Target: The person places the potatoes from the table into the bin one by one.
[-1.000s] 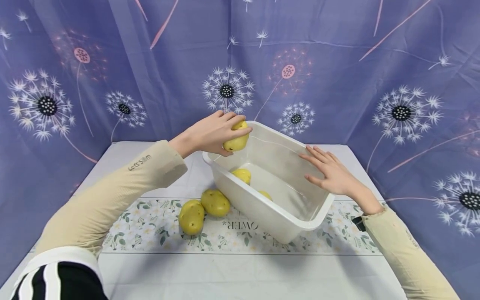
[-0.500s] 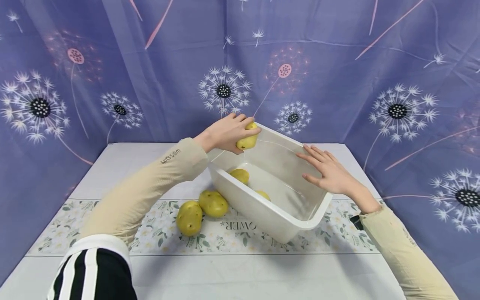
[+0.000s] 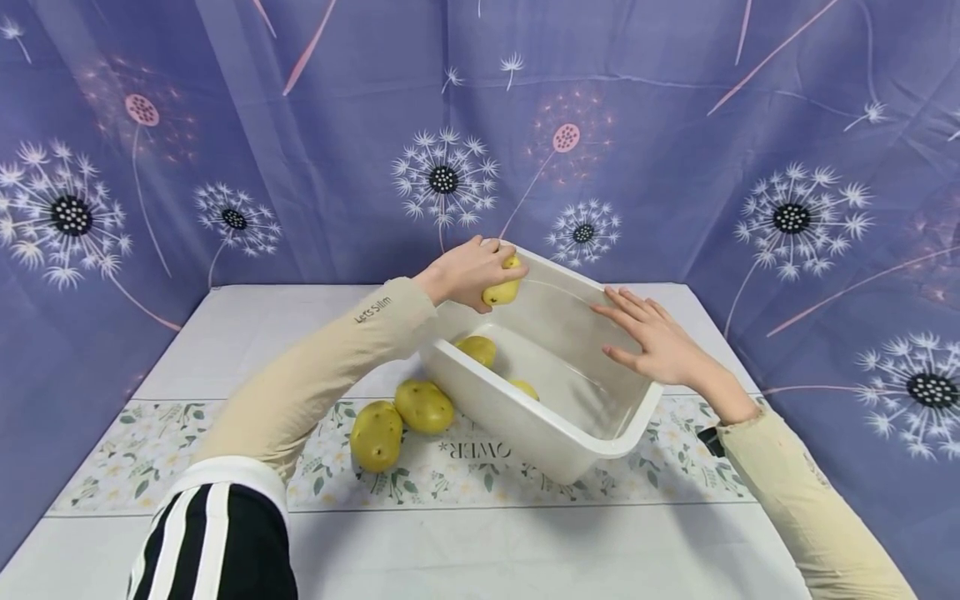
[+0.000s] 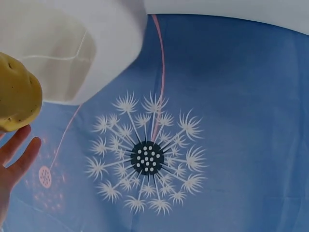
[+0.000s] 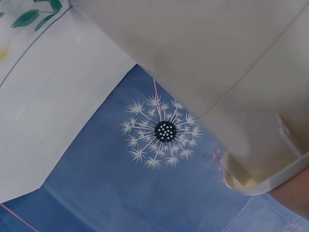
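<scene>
My left hand (image 3: 474, 273) grips a yellow potato (image 3: 502, 290) inside the far left corner of a white plastic bin (image 3: 517, 421), just below rim height. In the left wrist view, the held potato (image 4: 18, 94) shows at the left edge with fingertips under it. My right hand (image 3: 660, 342) rests on the bin's right-hand rim, fingers spread and fairly straight. Only a bit of that hand (image 5: 294, 195) shows in the right wrist view, beyond the rim. Inside the bin lie a potato (image 3: 478, 350) and another potato (image 3: 525, 389), both partly hidden by the near wall.
Two more potatoes, a left one (image 3: 377, 436) and a right one (image 3: 424, 407), lie side by side on the table left of the bin. A floral strip (image 3: 180, 450) crosses the white table (image 3: 450, 550). A purple dandelion-print curtain (image 3: 337, 167) encloses the back and sides.
My left hand has carried the potato to the right, over the bin's far left corner, and then lowered it slightly. The right hand and the bin have kept their places.
</scene>
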Tool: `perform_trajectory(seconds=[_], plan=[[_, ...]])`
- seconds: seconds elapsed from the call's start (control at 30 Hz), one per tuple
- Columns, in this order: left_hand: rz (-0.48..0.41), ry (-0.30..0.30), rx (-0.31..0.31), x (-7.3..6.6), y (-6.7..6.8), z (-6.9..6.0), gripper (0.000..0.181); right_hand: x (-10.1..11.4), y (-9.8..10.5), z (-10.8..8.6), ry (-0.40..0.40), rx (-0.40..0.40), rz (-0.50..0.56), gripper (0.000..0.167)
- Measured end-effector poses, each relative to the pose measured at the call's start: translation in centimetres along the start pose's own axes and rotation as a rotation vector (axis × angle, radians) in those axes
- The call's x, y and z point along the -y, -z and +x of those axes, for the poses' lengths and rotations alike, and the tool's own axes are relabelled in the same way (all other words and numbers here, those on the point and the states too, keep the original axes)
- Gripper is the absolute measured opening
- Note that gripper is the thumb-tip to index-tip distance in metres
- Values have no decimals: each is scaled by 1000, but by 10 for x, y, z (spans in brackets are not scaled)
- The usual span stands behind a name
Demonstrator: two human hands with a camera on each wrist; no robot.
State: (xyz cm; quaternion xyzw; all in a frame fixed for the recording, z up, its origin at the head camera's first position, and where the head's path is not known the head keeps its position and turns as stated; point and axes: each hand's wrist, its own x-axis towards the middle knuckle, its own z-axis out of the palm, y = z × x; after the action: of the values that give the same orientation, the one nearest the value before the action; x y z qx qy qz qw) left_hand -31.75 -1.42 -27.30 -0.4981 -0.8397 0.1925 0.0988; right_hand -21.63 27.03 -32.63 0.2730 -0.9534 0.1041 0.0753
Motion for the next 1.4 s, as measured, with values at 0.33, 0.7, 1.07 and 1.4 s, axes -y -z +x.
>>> perform_trajectory(seconds=[0.33, 0.7, 1.07, 1.4], plan=[[11, 60, 81, 4, -2, -5, 59, 1, 0, 1, 6, -5, -4, 57], [-16, 80, -24, 8, 14, -37, 46, 0, 0, 1, 8, -11, 2, 57], [34, 23, -285, -11, 31, -98, 38, 0, 0, 0, 6, -24, 8, 58], [85, 6, -461, -32, 11, -153, 38, 0, 0, 0, 14, -30, 7, 57]])
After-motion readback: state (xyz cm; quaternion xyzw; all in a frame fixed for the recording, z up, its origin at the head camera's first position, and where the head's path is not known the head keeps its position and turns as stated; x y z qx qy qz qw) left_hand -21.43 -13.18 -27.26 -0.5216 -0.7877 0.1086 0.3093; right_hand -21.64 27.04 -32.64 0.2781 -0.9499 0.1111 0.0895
